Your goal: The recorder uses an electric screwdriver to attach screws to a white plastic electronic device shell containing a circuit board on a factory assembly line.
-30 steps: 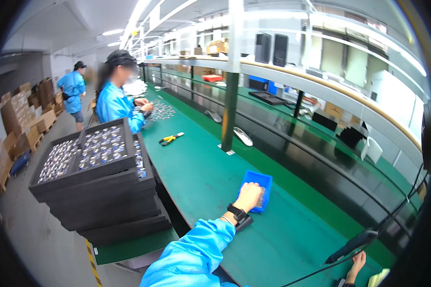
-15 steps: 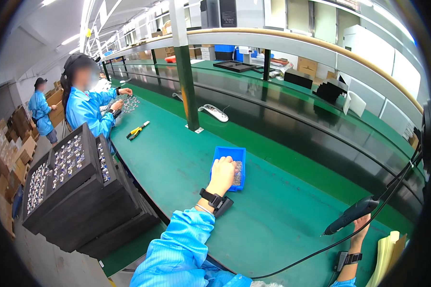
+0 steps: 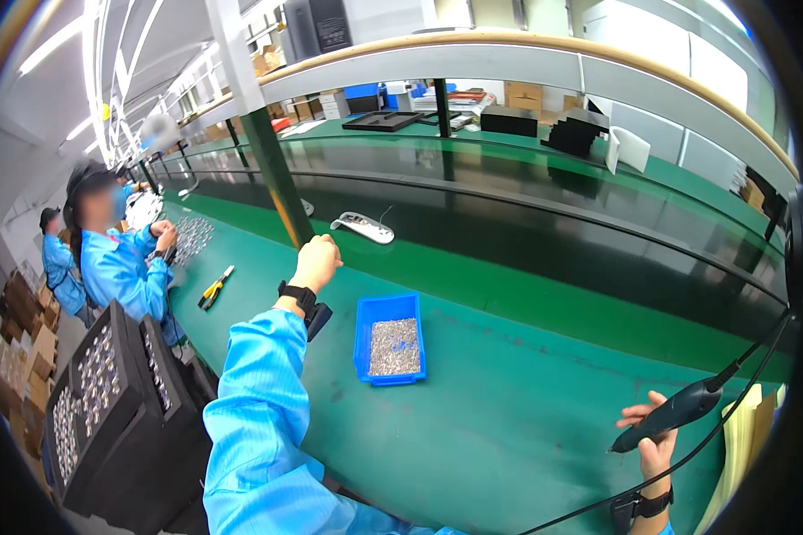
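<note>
My left hand [image 3: 319, 263] is stretched out over the far side of the green bench, beside the foot of a post. Its fingers are curled together, and whatever they may hold is hidden. A white elongated housing [image 3: 366, 227] lies a little beyond it, to the right. Nearer me stands a blue bin [image 3: 363, 339] holding many small silvery screws [image 3: 394, 352]. At the right, my right hand [image 3: 656, 450] is around a dark electric screwdriver [image 3: 674, 416], thumb in front and fingers behind. The tool's tip points left and down; its cable runs up to the right.
Yellow-handled pliers [image 3: 212, 292] lie on the bench to the left. Stacked black foam trays [image 3: 120, 419] with small metal parts stand at the near left. A co-worker [image 3: 116, 259] handles small parts farther left. A green post [image 3: 277, 178] rises at the conveyor [image 3: 509, 223].
My left hand has left the blue bin and moved up and left, near the post. My right hand has come around the screwdriver, its fingers now showing. The view has shifted.
</note>
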Action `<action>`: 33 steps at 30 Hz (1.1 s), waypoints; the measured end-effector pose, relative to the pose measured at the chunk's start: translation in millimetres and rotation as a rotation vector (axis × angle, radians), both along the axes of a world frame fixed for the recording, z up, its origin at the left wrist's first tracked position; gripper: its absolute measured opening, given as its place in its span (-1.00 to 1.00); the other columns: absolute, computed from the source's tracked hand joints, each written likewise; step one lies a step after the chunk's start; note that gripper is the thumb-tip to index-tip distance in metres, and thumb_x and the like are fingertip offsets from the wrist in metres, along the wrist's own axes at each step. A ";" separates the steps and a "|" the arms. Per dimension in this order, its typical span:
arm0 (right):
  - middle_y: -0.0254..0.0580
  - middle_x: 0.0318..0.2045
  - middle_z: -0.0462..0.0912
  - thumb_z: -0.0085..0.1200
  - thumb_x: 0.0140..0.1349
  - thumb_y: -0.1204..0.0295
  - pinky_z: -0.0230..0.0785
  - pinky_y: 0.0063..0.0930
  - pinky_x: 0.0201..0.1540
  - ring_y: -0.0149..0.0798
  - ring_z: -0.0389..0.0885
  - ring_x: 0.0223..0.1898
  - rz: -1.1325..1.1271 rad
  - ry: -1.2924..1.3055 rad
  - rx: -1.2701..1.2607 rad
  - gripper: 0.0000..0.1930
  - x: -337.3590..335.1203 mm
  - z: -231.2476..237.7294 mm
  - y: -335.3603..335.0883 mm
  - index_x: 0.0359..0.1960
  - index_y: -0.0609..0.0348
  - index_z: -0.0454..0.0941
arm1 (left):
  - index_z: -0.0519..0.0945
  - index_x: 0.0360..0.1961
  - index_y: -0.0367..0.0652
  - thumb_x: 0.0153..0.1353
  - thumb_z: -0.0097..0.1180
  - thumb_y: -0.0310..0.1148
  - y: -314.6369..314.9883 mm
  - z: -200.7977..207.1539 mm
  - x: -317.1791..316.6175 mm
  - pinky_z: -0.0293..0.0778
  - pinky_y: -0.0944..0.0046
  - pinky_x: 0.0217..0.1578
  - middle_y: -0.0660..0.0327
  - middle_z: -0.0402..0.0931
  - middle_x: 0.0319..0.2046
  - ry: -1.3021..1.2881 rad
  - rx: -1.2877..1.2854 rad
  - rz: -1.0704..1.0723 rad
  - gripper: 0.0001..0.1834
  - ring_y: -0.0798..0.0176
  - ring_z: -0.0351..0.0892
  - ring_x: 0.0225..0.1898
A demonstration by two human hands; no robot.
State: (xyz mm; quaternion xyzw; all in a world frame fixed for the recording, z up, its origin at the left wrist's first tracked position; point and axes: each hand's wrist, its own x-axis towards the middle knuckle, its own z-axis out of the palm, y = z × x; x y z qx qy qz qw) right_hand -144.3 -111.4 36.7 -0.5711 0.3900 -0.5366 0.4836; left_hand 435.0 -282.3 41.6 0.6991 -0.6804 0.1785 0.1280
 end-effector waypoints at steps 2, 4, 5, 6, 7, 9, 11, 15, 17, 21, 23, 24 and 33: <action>0.01 -0.34 0.48 0.25 -0.20 0.21 0.37 -0.37 -0.30 -0.16 0.53 -0.38 -0.032 -0.019 0.009 -0.20 -5.6 -7.4 1.6 0.08 0.22 0.12 | 0.57 -0.59 -0.12 -0.25 0.23 -0.38 -29.1 -14.6 14.3 0.38 0.24 -0.26 0.25 0.44 -0.41 -0.085 0.068 0.039 -0.87 0.19 0.42 -0.25; -0.07 -0.45 0.48 0.25 -0.20 0.25 0.38 -0.38 -0.36 -0.20 0.52 -0.47 0.037 0.002 -0.058 -0.22 -15.3 -18.5 3.4 0.08 0.22 0.12 | 0.57 -0.57 -0.11 -0.25 0.24 -0.36 -58.7 -27.3 14.2 0.38 0.23 -0.26 0.28 0.44 -0.37 -0.310 0.056 0.089 -0.85 0.21 0.40 -0.21; -0.22 -0.61 0.41 0.26 -0.20 0.11 0.35 -0.48 -0.50 -0.32 0.45 -0.61 -0.025 0.042 -0.156 -0.19 -9.9 -20.4 1.4 0.07 0.18 0.14 | 0.56 -0.56 -0.13 -0.25 0.24 -0.35 -70.3 -34.9 15.1 0.36 0.22 -0.24 0.29 0.45 -0.37 -0.338 0.057 0.082 -0.83 0.22 0.39 -0.19; -0.22 -0.61 0.41 0.26 -0.20 0.11 0.35 -0.48 -0.50 -0.32 0.45 -0.61 -0.039 0.048 -0.153 -0.19 -8.5 -23.7 1.4 0.07 0.18 0.14 | 0.56 -0.56 -0.13 -0.25 0.24 -0.35 -81.9 -41.0 15.2 0.36 0.22 -0.24 0.29 0.45 -0.37 -0.334 0.057 0.066 -0.83 0.22 0.39 -0.19; -0.24 -0.62 0.39 0.26 -0.21 0.11 0.34 -0.52 -0.53 -0.35 0.42 -0.65 -0.114 -0.009 -0.170 -0.17 -8.1 -28.5 2.9 0.09 0.15 0.10 | 0.56 -0.56 -0.14 -0.26 0.24 -0.35 -93.5 -48.4 16.7 0.35 0.23 -0.23 0.29 0.45 -0.37 -0.398 0.029 0.036 -0.83 0.22 0.39 -0.19; -0.29 -0.65 0.32 0.25 -0.20 0.10 0.30 -0.64 -0.60 -0.43 0.34 -0.69 -0.225 -0.098 -0.171 -0.13 2.6 -24.2 1.5 0.12 0.10 0.03 | 0.57 -0.57 -0.12 -0.21 0.19 -0.35 -111.4 -56.4 16.4 0.32 0.24 -0.22 0.34 0.45 -0.36 -0.474 0.068 -0.036 -0.87 0.25 0.37 -0.17; -0.27 -0.64 0.33 0.25 -0.19 0.09 0.28 -0.66 -0.61 -0.44 0.33 -0.69 -0.222 -0.104 -0.179 -0.14 0.4 -26.8 -5.8 0.12 0.10 0.04 | 0.58 -0.54 -0.08 -0.13 0.08 -0.36 -125.4 -61.6 16.0 0.30 0.25 -0.21 0.36 0.46 -0.35 -0.560 0.096 -0.108 -0.90 0.27 0.36 -0.16; -0.27 -0.64 0.36 0.23 -0.18 0.06 0.24 -0.67 -0.65 -0.46 0.31 -0.70 -0.265 0.033 -0.165 -0.15 -13.7 -36.4 -8.8 0.12 0.10 0.04 | 0.59 -0.52 -0.03 -0.06 -0.03 -0.36 -144.1 -69.7 17.2 0.24 0.27 -0.18 0.40 0.47 -0.33 -0.774 0.166 -0.248 -0.86 0.32 0.33 -0.13; -0.28 -0.66 0.35 0.22 -0.16 0.06 0.22 -0.66 -0.66 -0.46 0.29 -0.72 -0.267 0.068 -0.170 -0.16 -18.5 -41.2 -13.2 0.11 0.11 0.04 | 0.58 -0.58 -0.06 -0.08 -0.03 -0.36 -146.7 -66.0 19.2 0.25 0.26 -0.17 0.37 0.48 -0.36 -0.767 0.177 -0.282 -0.87 0.29 0.36 -0.18; -0.31 -0.71 0.33 0.18 -0.10 0.10 0.19 -0.63 -0.68 -0.45 0.27 -0.75 -0.188 0.039 -0.201 -0.20 -19.6 -47.8 -18.7 0.11 0.15 0.03 | 0.55 -0.65 -0.07 -0.15 -0.01 -0.36 -143.0 -57.6 17.0 0.25 0.26 -0.19 0.31 0.46 -0.50 -0.705 0.008 -0.353 -0.89 0.27 0.37 -0.26; -0.29 -0.67 0.35 0.10 -0.05 0.26 0.20 -0.63 -0.66 -0.44 0.27 -0.75 -0.223 0.001 -0.200 -0.27 -27.6 -41.8 6.5 0.13 0.17 -0.01 | 0.52 -0.72 -0.05 -0.20 0.01 -0.34 -162.3 -56.1 -25.1 0.25 0.28 -0.24 0.31 0.45 -0.59 -0.625 -0.095 -0.468 -0.91 0.28 0.36 -0.27; -0.28 -0.65 0.35 0.07 -0.04 0.31 0.21 -0.63 -0.65 -0.44 0.29 -0.73 -0.218 -0.044 -0.169 -0.29 -31.1 -41.2 5.4 0.14 0.17 -0.02 | 0.52 -0.73 -0.03 -0.20 0.03 -0.33 -150.4 -39.4 -37.5 0.24 0.28 -0.26 0.31 0.44 -0.60 -0.643 -0.118 -0.499 -0.91 0.28 0.35 -0.30; -0.27 -0.60 0.35 0.00 -0.02 0.39 0.22 -0.65 -0.61 -0.46 0.31 -0.66 -0.152 0.100 -0.251 -0.33 -58.5 -33.8 5.2 0.15 0.18 -0.01 | 0.52 -0.80 -0.01 -0.39 0.05 -0.33 1.8 66.7 -183.1 0.23 0.35 -0.25 0.41 0.42 -0.68 -0.580 -0.173 -0.766 -0.96 0.32 0.34 -0.36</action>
